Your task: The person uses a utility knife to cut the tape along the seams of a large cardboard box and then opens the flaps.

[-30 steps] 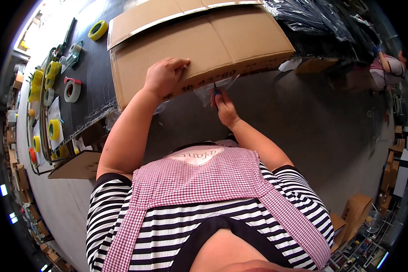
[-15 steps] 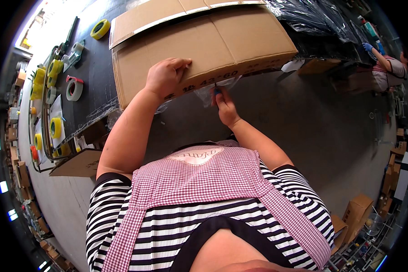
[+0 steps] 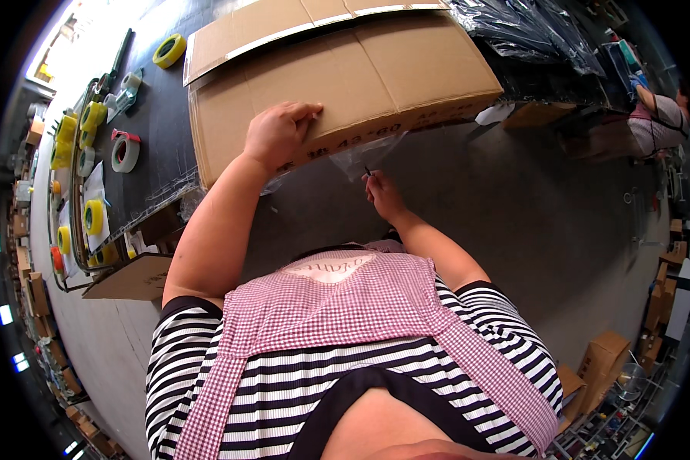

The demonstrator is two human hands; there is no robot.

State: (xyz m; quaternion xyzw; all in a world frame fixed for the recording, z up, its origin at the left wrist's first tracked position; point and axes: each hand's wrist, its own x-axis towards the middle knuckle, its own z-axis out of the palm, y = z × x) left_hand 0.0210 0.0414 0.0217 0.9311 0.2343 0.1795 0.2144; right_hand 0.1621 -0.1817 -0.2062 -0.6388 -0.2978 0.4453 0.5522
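Observation:
A large brown cardboard box [image 3: 307, 77] lies across the dark worktable, dark lettering along its near side. My left hand [image 3: 277, 132] rests on the box near its front edge, with the fingers curled and pressed together; the palm side is hidden. In front of the box and apart from it, my right hand [image 3: 384, 193] is closed around a slim dark pen [image 3: 367, 170], only its tip end showing. Clear plastic film [image 3: 359, 157] hangs below the box's near edge, just beyond the pen.
Tape rolls, including a yellow one [image 3: 169, 50] and a white one [image 3: 125, 155], lie on the worktable [image 3: 157, 107] to the left. Black plastic wrapping [image 3: 521, 31] covers the far right. A co-worker [image 3: 658, 126] stands at the right. Cartons [image 3: 602, 368] stand at the lower right.
My right hand has drawn back from the box's lettered side toward me, with the pen still in it. My left hand stays on the box. The co-worker's arm has shifted.

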